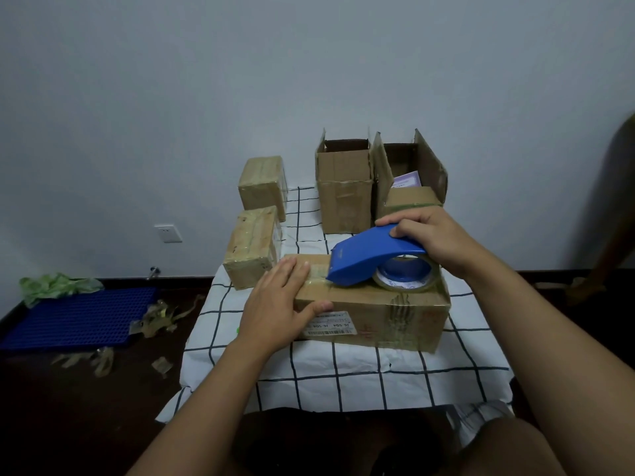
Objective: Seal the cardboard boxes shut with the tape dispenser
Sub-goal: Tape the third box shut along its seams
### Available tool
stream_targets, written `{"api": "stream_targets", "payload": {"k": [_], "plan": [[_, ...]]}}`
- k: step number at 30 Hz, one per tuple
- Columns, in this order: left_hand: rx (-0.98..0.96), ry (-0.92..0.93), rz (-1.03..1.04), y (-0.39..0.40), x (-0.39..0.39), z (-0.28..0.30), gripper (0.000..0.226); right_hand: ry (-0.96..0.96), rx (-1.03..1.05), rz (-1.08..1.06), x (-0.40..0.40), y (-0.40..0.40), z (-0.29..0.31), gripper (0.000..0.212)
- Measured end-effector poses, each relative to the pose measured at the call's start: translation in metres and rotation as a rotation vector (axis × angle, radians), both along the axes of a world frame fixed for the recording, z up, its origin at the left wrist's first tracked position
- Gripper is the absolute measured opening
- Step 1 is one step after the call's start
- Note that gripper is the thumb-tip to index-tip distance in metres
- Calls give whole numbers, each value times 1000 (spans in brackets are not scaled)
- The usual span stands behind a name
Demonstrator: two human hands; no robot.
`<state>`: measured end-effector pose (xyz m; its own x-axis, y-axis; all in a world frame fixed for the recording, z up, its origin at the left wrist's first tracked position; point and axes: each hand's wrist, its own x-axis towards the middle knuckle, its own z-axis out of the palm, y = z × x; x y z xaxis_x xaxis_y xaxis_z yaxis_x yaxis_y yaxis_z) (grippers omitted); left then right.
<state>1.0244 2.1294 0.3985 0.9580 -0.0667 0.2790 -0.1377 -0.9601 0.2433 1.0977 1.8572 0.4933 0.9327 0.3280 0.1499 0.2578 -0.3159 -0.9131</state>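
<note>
Here, in the head view, your right hand (pixel 431 240) grips the back of the blue dispenser (pixel 369 257), fingers curled over its top; the nose is down on the lid of the box (pixel 378 310), with the tape roll (pixel 405 278) resting on the lid behind it. Your left hand (pixel 278 304) lies flat on the box's left end, fingers straight on top and the thumb down the front face by the white label (pixel 330 326). The box sits mid-desk on the checked cloth (pixel 343 379). Two taped boxes stand along the desk's left edge, one (pixel 252 250) just beside the held box, another (pixel 263 183) at the far left corner. Two open boxes stand together at the far edge, flaps up: a tall one (pixel 343 187) and, toward the far right corner, a wider one (pixel 409 180). On the floor to the left lie a blue grid (pixel 79 317) and tape scraps (pixel 154 321).
</note>
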Motion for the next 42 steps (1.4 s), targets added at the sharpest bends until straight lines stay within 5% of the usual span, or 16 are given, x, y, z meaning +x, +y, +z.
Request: {"api": "stream_targets", "payload": {"k": [12, 42], "plan": [[151, -38, -110, -20, -8, 8, 80, 11, -7, -1, 2, 3, -2, 27], [153, -70, -86, -32, -5, 5, 88, -10, -27, 25, -4, -7, -5, 30]]}}
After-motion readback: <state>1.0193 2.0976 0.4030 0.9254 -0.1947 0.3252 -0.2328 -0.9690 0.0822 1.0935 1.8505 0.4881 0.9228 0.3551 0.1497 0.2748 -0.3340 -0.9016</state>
